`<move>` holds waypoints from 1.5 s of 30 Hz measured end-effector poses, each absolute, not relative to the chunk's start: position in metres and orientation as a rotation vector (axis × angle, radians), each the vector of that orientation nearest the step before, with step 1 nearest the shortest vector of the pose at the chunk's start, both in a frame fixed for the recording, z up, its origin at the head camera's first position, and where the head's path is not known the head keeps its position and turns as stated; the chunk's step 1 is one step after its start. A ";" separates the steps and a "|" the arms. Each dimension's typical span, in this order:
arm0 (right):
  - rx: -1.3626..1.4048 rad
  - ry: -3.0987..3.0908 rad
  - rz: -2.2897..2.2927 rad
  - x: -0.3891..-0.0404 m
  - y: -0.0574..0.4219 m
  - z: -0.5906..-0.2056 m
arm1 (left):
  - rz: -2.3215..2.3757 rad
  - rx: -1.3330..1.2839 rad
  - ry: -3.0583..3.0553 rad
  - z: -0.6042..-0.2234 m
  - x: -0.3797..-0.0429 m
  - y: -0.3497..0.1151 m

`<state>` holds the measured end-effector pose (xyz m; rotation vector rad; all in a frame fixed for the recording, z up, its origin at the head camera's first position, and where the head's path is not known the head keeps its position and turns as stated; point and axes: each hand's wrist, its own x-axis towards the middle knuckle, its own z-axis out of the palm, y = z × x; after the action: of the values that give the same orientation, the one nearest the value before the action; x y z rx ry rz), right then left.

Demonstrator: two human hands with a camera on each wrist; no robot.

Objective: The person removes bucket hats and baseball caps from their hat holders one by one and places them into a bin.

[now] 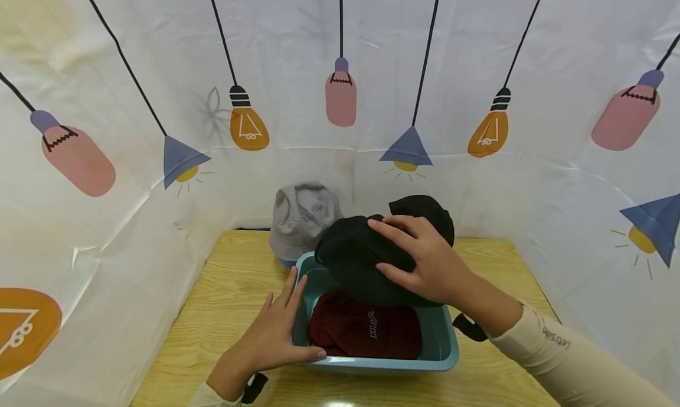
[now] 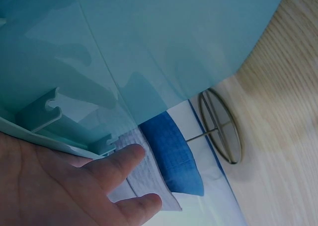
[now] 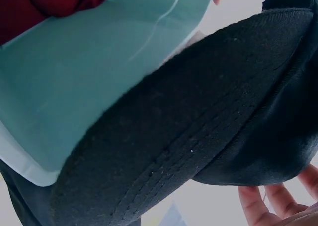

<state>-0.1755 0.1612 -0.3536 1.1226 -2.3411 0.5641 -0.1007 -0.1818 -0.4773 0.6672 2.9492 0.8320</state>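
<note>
My right hand [image 1: 425,262] grips a black cap [image 1: 356,253] over the back part of a light blue plastic bin [image 1: 393,364]. In the right wrist view the cap's stitched brim [image 3: 164,121] reaches across the bin's wall, and the fingertips [image 3: 253,201] hold the crown's edge. My left hand [image 1: 271,330] rests along the bin's left side with fingers extended and thumb on the front rim. A dark red cap [image 1: 366,330] with pale lettering lies inside the bin, partly under the black cap.
Behind the bin, a grey bucket hat [image 1: 305,218] sits over a blue hat [image 2: 171,156] on a metal stand [image 2: 218,126]. Another black hat [image 1: 425,209] stands at the back right. A patterned white sheet [image 1: 297,52] surrounds the wooden table [image 1: 228,277].
</note>
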 end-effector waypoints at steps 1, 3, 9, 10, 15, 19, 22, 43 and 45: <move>1.123 -2.348 0.565 -0.175 0.160 -0.354 | 0.833 0.666 2.947 -0.477 -0.101 -0.182; 1.125 -2.357 0.570 -0.173 0.159 -0.355 | 0.837 0.662 2.943 -0.477 -0.100 -0.182; 1.148 -2.369 0.559 -0.170 0.156 -0.360 | 0.844 0.661 2.938 -0.476 -0.100 -0.181; 1.154 -2.369 0.554 -0.170 0.155 -0.361 | 0.846 0.663 2.939 -0.476 -0.100 -0.181; 1.180 -2.370 0.547 -0.167 0.152 -0.364 | 0.865 0.662 2.944 -0.476 -0.099 -0.181; 1.195 -2.388 0.548 -0.165 0.150 -0.367 | 0.878 0.653 2.947 -0.476 -0.099 -0.181; 1.209 -2.408 0.548 -0.163 0.148 -0.369 | 0.882 0.649 2.949 -0.476 -0.099 -0.180; 1.347 -2.392 0.508 -0.150 0.132 -0.375 | 0.881 0.654 2.940 -0.477 -0.098 -0.181; 1.360 -2.397 0.501 -0.150 0.130 -0.378 | 0.886 0.655 2.940 -0.478 -0.098 -0.181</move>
<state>-0.1502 0.1303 -0.3782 1.3596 -2.3968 0.5013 -0.0984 -0.1815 -0.4776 0.6547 2.9398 0.8862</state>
